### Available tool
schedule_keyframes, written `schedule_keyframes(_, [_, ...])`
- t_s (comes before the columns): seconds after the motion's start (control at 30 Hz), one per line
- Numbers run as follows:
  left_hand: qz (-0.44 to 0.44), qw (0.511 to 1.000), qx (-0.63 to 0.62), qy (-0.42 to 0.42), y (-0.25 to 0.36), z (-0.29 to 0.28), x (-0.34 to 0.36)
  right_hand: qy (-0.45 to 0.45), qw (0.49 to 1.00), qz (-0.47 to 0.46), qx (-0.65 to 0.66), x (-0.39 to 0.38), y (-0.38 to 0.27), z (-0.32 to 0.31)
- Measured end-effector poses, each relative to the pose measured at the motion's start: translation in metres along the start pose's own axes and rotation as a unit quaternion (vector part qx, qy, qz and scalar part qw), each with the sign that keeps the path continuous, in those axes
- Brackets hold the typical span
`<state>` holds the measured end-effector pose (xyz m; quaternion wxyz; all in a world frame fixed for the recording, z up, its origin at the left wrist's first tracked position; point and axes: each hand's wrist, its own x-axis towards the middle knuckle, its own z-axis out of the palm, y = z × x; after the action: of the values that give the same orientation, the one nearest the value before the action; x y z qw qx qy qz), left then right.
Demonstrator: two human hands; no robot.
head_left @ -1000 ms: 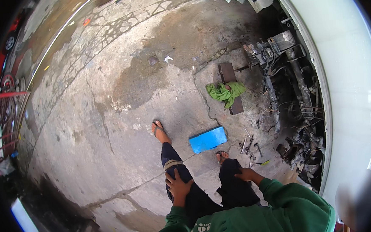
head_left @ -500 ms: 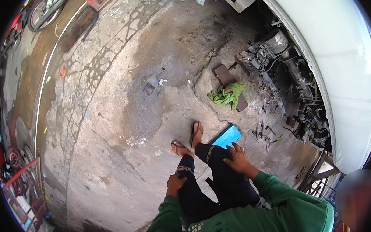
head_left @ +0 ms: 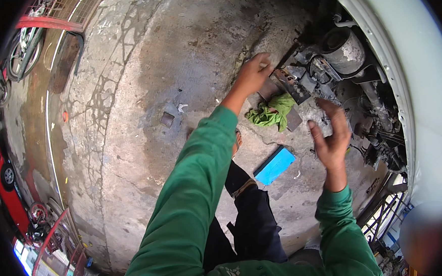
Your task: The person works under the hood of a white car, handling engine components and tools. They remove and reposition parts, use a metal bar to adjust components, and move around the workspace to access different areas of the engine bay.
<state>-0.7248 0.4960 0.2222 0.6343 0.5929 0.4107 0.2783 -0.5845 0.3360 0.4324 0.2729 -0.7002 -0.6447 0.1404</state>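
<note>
My left hand (head_left: pixel 254 76) is stretched forward above the floor, fingers loosely bent and apart with nothing visible in them. It is nearest a brown flat block (head_left: pixel 268 90) and a crumpled green cloth (head_left: pixel 275 113) lying over such blocks. My right hand (head_left: pixel 333 133) is raised to the right of the cloth, thumb and fingers spread and holding nothing. Ahead of both hands is the exposed greasy machinery (head_left: pixel 323 71) of a vehicle; I cannot tell that either hand touches it. A blue box (head_left: pixel 275 166) with a dark side rests on the floor near my feet.
A white vehicle panel (head_left: pixel 404 66) curves along the right, over pipes and a grey cylindrical part (head_left: pixel 345 54). The concrete floor (head_left: pixel 145 142) is cracked and stained. To the left are a red car (head_left: pixel 8 176), a bicycle (head_left: pixel 26 51) and red railings (head_left: pixel 47 22). A blurred person (head_left: pixel 430 241) is at lower right.
Both hands have left my knees and reached forward, the left toward the brown blocks, the right up beside the machinery. The view has shifted, and my upper body leans closer to the vehicle.
</note>
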Motion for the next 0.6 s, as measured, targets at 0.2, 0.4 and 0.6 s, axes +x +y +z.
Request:
schedule_keyframes(0.2, [0.166,0.983,0.080,0.023,-0.019,0.070,0.143,-0.017,0.959,-0.177,-0.220,0.138,0.055,-0.021])
schedule_keyframes(0.4, [0.147,0.988,-0.042,-0.028,-0.043,0.082,0.161,0.082,0.946,-0.146,-0.278,0.159,0.096,0.011])
schedule_keyframes(0.6, [0.070,0.974,0.216,0.002,-0.029,0.072,0.170,0.109,0.938,-0.169,-0.283,0.153,0.097,0.021])
